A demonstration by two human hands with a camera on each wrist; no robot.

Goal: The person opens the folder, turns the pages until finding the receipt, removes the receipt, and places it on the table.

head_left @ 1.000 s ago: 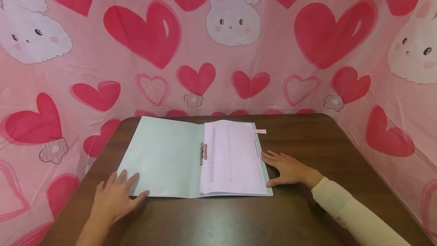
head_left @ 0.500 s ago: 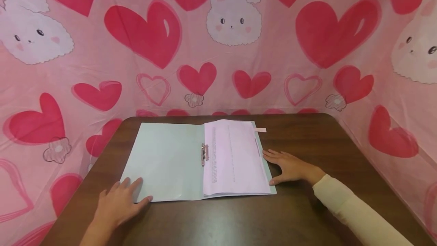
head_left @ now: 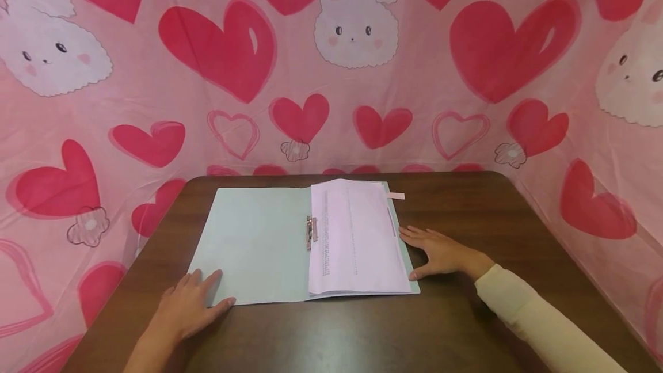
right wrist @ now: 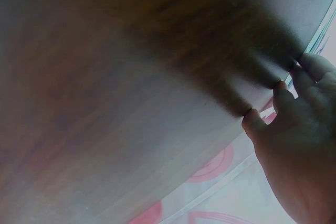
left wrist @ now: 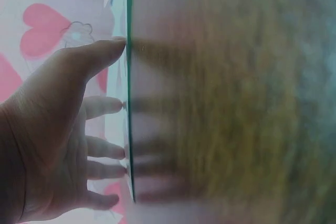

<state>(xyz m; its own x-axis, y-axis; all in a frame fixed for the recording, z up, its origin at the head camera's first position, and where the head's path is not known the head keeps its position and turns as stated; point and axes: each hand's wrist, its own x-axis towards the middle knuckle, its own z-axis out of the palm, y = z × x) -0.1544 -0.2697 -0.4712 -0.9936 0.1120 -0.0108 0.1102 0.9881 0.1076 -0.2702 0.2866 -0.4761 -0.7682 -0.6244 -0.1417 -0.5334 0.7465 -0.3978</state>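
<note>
A pale green file folder (head_left: pixel 256 246) lies spread open on the table in the head view. White printed sheets (head_left: pixel 362 240) sit on its right half, beside a metal clip (head_left: pixel 311 232) at the spine. With fingers spread, my left hand (head_left: pixel 181 308) touches the lower left corner of the cover; the left wrist view shows its thumb (left wrist: pixel 105 53) at the folder edge. My right hand (head_left: pixel 444 253) rests at the folder's right edge, its fingers spread and fairly straight. In the right wrist view, several fingertips (right wrist: pixel 253 121) meet the tabletop near that edge.
A small pale pink tab (head_left: pixel 396 195) sticks out past the folder's upper right edge. The dark brown wooden table (head_left: pixel 321 338) has rounded far corners. Pink cloth (head_left: pixel 357 91) printed with hearts and rabbits hangs behind it and along both sides.
The folder's left cover has come down flatter, its far left corner dropping. My left hand has shifted slightly right and nearer with it. The folder and right hand have moved slightly right in view.
</note>
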